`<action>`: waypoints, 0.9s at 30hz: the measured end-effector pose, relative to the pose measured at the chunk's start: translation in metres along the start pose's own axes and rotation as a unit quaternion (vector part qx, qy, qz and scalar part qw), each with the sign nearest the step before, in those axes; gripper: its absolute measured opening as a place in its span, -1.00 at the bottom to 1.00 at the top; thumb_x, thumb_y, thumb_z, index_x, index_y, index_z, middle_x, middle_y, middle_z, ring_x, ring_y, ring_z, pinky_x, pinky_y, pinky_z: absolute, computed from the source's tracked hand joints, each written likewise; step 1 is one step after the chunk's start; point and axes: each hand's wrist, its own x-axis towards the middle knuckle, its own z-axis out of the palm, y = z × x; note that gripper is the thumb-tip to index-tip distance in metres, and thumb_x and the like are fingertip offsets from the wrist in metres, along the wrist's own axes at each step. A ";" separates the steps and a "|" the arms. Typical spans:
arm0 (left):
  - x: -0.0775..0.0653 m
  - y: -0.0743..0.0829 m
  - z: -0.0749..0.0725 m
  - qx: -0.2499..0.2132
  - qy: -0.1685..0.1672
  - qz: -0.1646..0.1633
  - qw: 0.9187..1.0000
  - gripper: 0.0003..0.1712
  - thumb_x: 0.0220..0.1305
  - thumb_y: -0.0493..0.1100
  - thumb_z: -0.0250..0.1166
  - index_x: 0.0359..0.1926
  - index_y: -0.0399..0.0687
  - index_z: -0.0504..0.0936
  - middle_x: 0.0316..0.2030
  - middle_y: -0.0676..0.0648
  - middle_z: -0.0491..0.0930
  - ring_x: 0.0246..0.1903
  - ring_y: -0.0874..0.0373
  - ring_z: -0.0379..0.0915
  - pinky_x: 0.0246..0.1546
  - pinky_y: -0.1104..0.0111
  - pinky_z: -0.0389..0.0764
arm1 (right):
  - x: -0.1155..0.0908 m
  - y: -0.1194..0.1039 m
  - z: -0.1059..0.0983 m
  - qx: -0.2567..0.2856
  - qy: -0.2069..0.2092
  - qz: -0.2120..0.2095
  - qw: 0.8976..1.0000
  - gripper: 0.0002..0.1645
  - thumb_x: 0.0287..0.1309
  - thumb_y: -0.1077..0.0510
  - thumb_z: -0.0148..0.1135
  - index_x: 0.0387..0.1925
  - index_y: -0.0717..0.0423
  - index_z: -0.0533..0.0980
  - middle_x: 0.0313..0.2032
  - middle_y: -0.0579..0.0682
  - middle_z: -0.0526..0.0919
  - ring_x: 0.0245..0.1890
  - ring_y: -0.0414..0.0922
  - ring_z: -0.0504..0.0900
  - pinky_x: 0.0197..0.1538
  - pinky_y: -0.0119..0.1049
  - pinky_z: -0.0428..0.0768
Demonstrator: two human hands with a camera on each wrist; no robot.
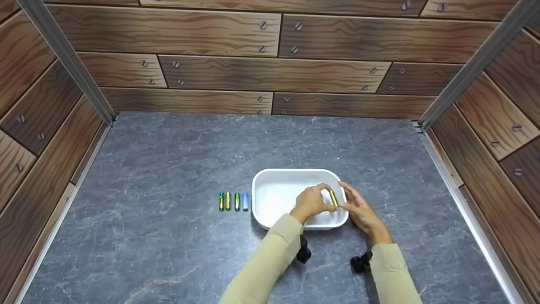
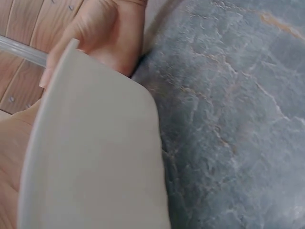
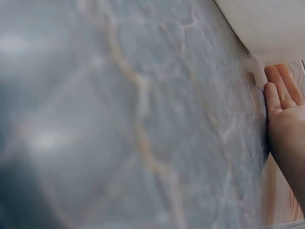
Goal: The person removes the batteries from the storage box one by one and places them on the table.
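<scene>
A white rectangular bin (image 1: 276,171) stands on the grey marbled surface. My left hand (image 1: 311,202) reaches into its right part, pinching a gold battery (image 1: 333,198) between thumb and fingers. The battery is tilted, close to the bin's right wall. At that wall, my right hand (image 1: 363,215) touches the rim from outside, its fingers fairly straight in the right wrist view. The left wrist view shows the bin's outer wall (image 2: 100,133) with part of my left palm (image 2: 12,167) behind it; the battery is hidden there.
Several batteries (image 1: 237,202) stand in a row left of the bin, green-and-gold ones and a blue one (image 1: 245,202). Wood-patterned panels (image 1: 219,71) enclose the back and sides, with metal rails (image 1: 69,59) at the corners.
</scene>
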 end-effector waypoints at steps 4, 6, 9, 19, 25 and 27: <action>-0.003 0.002 -0.007 -0.020 0.004 0.017 1.000 -0.45 -0.09 0.09 0.53 -0.01 0.23 0.60 -0.56 0.14 0.39 -0.55 0.31 0.23 -0.54 0.48 0.28 | 0.000 0.000 0.000 0.002 0.003 0.001 1.000 -0.33 0.27 0.37 0.06 0.31 -0.21 0.24 0.16 -0.39 0.48 0.15 -0.43 0.47 0.15 -0.49 0.48; -0.004 0.002 -0.010 -0.026 0.005 0.022 0.999 -0.44 -0.09 0.07 0.53 0.01 0.22 0.60 -0.57 0.16 0.33 -0.56 0.32 0.20 -0.56 0.49 0.23 | 0.000 0.000 0.000 0.000 0.003 0.002 1.000 -0.32 0.26 0.37 0.06 0.32 -0.21 0.24 0.16 -0.40 0.48 0.15 -0.43 0.47 0.15 -0.50 0.47; -0.005 0.002 -0.013 -0.028 0.006 0.028 0.999 -0.42 -0.08 0.07 0.53 0.03 0.21 0.59 -0.59 0.17 0.27 -0.59 0.32 0.16 -0.60 0.51 0.19 | 0.000 0.000 0.001 -0.003 0.007 0.003 1.000 -0.31 0.26 0.37 0.07 0.33 -0.19 0.23 0.17 -0.42 0.47 0.16 -0.44 0.46 0.16 -0.51 0.46; -0.010 -0.006 -0.021 -0.040 0.020 0.039 0.998 -0.41 -0.07 0.07 0.52 0.05 0.20 0.58 -0.62 0.18 0.21 -0.63 0.33 0.08 -0.63 0.51 0.11 | 0.000 0.002 0.000 0.003 -0.005 -0.010 1.000 -0.31 0.25 0.39 0.04 0.33 -0.19 0.23 0.18 -0.40 0.47 0.16 -0.42 0.47 0.15 -0.48 0.49; -0.013 -0.012 -0.028 -0.059 0.027 0.055 0.996 -0.41 -0.05 0.06 0.52 0.06 0.17 0.58 -0.62 0.19 0.22 -0.65 0.34 0.07 -0.64 0.53 0.10 | 0.000 0.000 0.000 0.007 -0.014 -0.012 1.000 -0.31 0.25 0.40 0.03 0.30 -0.22 0.24 0.19 -0.39 0.46 0.17 -0.43 0.47 0.15 -0.50 0.48; -0.015 -0.013 -0.031 -0.063 0.030 0.060 0.996 -0.41 -0.05 0.06 0.52 0.06 0.16 0.58 -0.62 0.19 0.22 -0.65 0.34 0.06 -0.64 0.54 0.10 | 0.000 0.000 0.000 0.004 -0.014 -0.011 1.000 -0.31 0.25 0.41 0.02 0.31 -0.20 0.23 0.20 -0.38 0.44 0.17 -0.44 0.47 0.16 -0.51 0.47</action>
